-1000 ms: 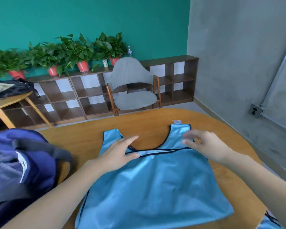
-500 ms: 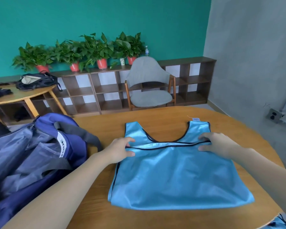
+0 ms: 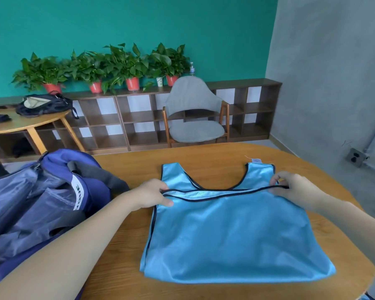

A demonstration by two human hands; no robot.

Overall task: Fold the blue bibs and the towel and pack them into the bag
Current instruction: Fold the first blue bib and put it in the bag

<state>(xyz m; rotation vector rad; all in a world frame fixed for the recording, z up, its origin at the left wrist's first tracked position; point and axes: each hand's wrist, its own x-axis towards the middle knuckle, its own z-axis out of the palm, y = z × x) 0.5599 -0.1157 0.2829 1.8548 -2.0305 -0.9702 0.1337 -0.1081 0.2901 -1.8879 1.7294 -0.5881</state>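
Blue bib (image 3: 230, 230) lies flat on the round wooden desk (image 3: 204, 156), centre-right, folded so the black-trimmed hem edge sits across the chest line, below the 2 shoulder straps. White label (image 3: 256, 160) shows at the top of the right strap.

Left hand (image 3: 148, 194) pinches the folded hem at the bib's left edge, thumb underneath, fingers curled over the black trim. Right hand (image 3: 290, 188) pinches the same hem at the right edge, fingers curled round the trim. Both forearms reach in from the bottom corners.

Navy duffel bag (image 3: 39, 195) sits on the left part of the desk, just beside the left forearm, mouth open, grey strap draped over its top, white tag with lettering on the side. Bag is not touching the bib.

A sliver of another blue fabric (image 3: 367, 297) shows at the bottom right corner; cannot tell what it is. Towel not identifiable.

Background: grey padded chair (image 3: 195, 113) with wooden arms behind the desk, low brown cubby shelf (image 3: 121, 120) along the teal wall, 4 potted plants (image 3: 117, 66) in red pots on top of it. Black backpack (image 3: 42, 105) lies on a second, smaller wooden table (image 3: 20, 124) at far left. Wall socket (image 3: 355, 157) on the grey wall at right.
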